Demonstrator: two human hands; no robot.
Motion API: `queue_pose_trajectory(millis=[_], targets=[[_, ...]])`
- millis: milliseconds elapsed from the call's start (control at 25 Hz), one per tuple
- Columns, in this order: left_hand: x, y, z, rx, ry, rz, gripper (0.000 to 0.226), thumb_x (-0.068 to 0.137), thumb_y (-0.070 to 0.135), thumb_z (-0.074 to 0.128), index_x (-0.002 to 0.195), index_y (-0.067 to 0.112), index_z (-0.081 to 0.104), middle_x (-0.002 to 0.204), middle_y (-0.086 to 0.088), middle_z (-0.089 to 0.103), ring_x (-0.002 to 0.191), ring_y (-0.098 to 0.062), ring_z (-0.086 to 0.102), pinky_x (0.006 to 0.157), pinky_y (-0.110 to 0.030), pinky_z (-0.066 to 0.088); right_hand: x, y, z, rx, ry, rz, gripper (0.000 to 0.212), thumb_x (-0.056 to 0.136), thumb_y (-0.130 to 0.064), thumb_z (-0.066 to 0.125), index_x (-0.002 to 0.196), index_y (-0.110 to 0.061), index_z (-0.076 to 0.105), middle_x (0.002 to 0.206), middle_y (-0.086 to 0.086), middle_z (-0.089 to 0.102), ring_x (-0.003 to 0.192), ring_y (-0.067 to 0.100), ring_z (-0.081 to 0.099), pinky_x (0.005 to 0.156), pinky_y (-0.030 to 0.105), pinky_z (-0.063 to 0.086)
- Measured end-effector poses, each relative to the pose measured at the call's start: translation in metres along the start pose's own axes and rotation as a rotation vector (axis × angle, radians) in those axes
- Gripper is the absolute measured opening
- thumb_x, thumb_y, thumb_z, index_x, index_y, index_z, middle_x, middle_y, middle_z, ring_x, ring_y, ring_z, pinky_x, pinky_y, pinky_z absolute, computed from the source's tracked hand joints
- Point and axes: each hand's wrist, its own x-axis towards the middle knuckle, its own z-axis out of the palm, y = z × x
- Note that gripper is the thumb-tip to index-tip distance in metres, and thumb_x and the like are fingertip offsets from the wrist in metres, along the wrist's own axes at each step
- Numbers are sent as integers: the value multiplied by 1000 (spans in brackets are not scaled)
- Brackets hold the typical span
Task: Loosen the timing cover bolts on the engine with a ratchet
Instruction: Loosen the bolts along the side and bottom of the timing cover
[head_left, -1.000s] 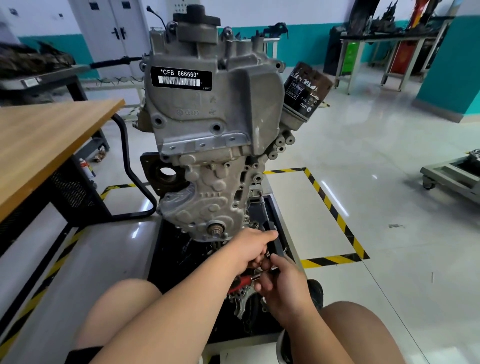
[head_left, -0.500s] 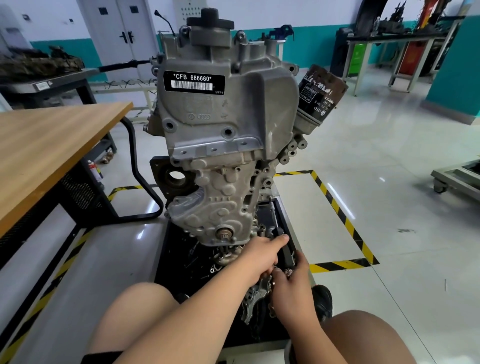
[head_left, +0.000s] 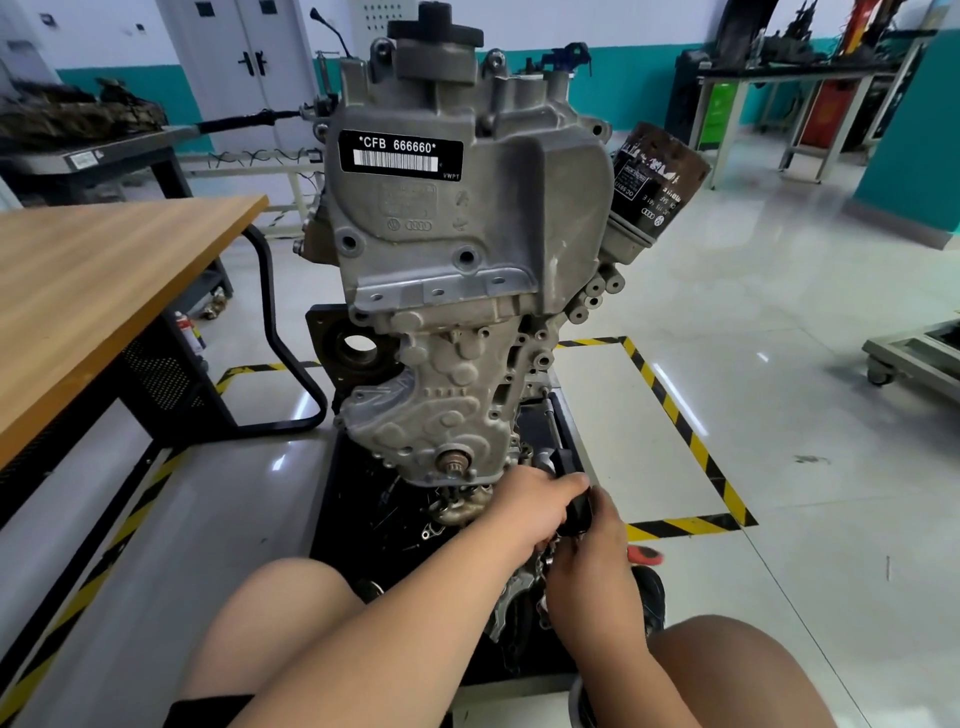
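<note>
While the engine (head_left: 467, 249) stands upright on a black stand (head_left: 358, 499), both hands meet at its lower right corner, below the timing cover (head_left: 431, 415). The left hand (head_left: 535, 506) curls round a black tool part (head_left: 577, 512). The right hand (head_left: 592, 569) grips the ratchet (head_left: 644, 555), whose red handle end pokes out.

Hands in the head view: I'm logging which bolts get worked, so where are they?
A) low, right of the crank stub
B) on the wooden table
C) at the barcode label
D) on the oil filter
A: the left hand and right hand grip the ratchet at the bottom edge of the engine, just right of the crank stub.
</note>
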Motion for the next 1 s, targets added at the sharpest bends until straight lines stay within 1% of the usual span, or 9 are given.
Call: queue_pose_trajectory(millis=[200,360,440,560,680,760,840,920,1000], targets=[[-3,1,-2,25,-24,-11,39,86,45,63,65,14,53,52,1,47,35,-11,38,42,-19,29,4,-3,0,249,-39,111,62,97,-15,46,149,-28,17,127,7,58,84,14,60,77,37,49],[-8,3,-16,-57,-220,-59,35,93,39,56,70,14,50,49,1,40,37,-12,31,44,-20,22,5,-8,-1,688,-127,235,42,97,-13,45,134,-33,39,89,14,72,60,21,61,53,36,52],[-9,5,-19,-78,-264,-58,38,93,38,58,66,14,47,48,2,39,38,-11,30,43,-20,21,8,-8,-4,983,-154,311,31,98,-9,43,124,-24,48,67,12,64,42,17,49,40,30,42],[-12,6,-15,-70,-241,-31,30,92,39,60,80,12,53,50,1,41,38,-11,31,40,-19,22,11,-7,-8,1113,-194,363,18,97,-11,41,114,-18,45,65,15,51,37,15,29,39,29,34],[-13,4,-11,-65,-178,-17,28,89,40,64,87,13,59,54,3,44,37,-8,35,39,-17,27,8,-7,-8,843,-167,322,25,97,-14,43,121,-19,47,81,12,63,48,19,50,45,35,45],[-11,0,-12,-37,-137,1,29,86,43,66,90,15,61,60,3,49,40,-5,39,42,-16,31,6,-4,-4,373,-79,212,53,97,-20,48,145,-27,28,114,7,64,71,14,60,68,39,53],[-10,-5,-12,-6,-97,11,35,85,47,67,105,18,62,68,4,56,50,-4,47,48,-17,37,2,-4,3,24,4,77,71,96,-20,50,154,-25,9,136,1,53,82,5,61,74,25,47],[-8,-9,-9,9,-61,30,39,84,47,67,107,16,65,74,6,62,61,-3,54,54,-18,41,1,-7,8,-6,33,45,74,95,-18,51,154,-24,7,146,-1,45,105,9,62,78,21,44],[-7,-8,-8,46,-39,31,32,83,49,67,90,18,68,68,8,62,58,-3,55,53,-17,40,2,-6,10,83,17,46,73,93,-13,52,153,-23,13,126,-6,58,94,3,63,76,20,45]])
